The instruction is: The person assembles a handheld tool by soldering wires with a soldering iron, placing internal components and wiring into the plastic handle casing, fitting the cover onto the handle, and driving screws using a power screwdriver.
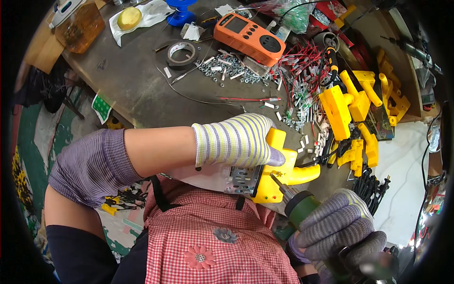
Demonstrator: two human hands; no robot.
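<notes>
While the desk has bare room along its left edge, yellow plastic shells crowd its right. At the near edge, the left hand has its grip closed over a yellow tool housing; the right hand wraps its grip round a green power screwdriver, bit at the housing. Metal nuts lie beyond.

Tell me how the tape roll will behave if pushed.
Lying flat, the tape roll should slide rather than roll or tip. Its thick, wound ring looks firm, so it probably keeps its shape. Pushed right, it may scatter the loose nuts.
</notes>
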